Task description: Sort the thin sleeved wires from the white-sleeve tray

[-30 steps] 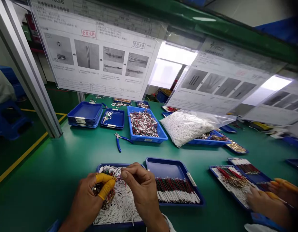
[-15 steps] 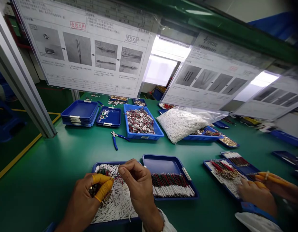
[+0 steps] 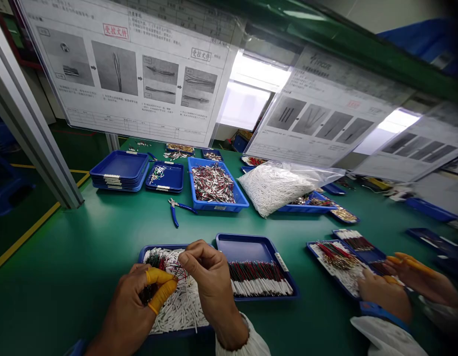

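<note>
My left hand (image 3: 130, 304), with yellow finger cots on thumb and index finger, is pinched on thin wires (image 3: 181, 272). My right hand (image 3: 214, 284) is closed too, thumb against fingertips at the upper ends of these wires; the exact grip is partly hidden. Both hands are over a blue tray (image 3: 141, 253) of loose white tubes (image 3: 180, 311), with red, green and dark wires at its back. Directly right stands a second blue tray (image 3: 246, 243). It holds a neat row of wire pieces (image 3: 258, 279) with white sleeves.
Blue-handled cutters (image 3: 175, 212) lie behind the trays. Farther back are stacked trays (image 3: 119, 165), a blue bin (image 3: 223, 206) of wire pieces and a bag (image 3: 275, 185) of white tubes. At right, a co-worker's hands (image 3: 385, 296) are by more trays (image 3: 310, 252). Instruction sheets (image 3: 140, 118) hang overhead.
The view has shifted slightly. My hands keep close together over the tube tray, with fingertips still pinched at the wires. The co-worker's hands have moved a little.
</note>
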The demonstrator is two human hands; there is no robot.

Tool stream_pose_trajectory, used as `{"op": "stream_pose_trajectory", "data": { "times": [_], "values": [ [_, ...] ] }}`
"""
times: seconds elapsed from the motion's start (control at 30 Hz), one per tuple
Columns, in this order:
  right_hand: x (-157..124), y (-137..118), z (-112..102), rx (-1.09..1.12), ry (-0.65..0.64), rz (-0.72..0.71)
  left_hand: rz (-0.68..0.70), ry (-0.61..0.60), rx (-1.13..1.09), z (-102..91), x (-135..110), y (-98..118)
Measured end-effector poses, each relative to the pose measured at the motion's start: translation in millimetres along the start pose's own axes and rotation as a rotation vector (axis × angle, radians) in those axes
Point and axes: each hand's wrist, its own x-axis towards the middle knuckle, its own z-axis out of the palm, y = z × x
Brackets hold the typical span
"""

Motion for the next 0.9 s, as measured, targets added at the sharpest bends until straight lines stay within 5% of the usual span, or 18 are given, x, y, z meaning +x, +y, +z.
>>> {"op": "stream_pose_trajectory", "data": {
  "times": [0.1, 0.2, 0.37, 0.53, 0.7, 0.9],
  "values": [
    [3.1, -4.4, -15.9, 0.016, 0.083, 0.011, 0.016, 0.037, 0.052, -0.7, 1.5, -3.7],
    [6.7, -13.5, -41.8, -0.296, 0.073, -0.045, -0.018, 0.112, 0.068, -5.7, 5.3, -6.1],
    [10.5, -14.6, -69.5, -1.044, -0.267, -0.180, -0.041, 0.165, 0.060, -12.6, 9.3, -4.5],
    [13.4, 10.2, -63.1, -1.377, -0.453, -0.237, -0.043, 0.143, 0.064, -11.0, 8.5, -3.7],
    [18.4, 24.3, -59.9, -1.333, -0.371, -0.272, -0.048, 0.168, 0.067, -10.8, 8.4, -3.8],
    [15.4, 15.4, -62.0, -0.947, -0.267, -0.249, -0.033, 0.164, 0.051, -11.9, 8.5, -0.7]
  ]
}}
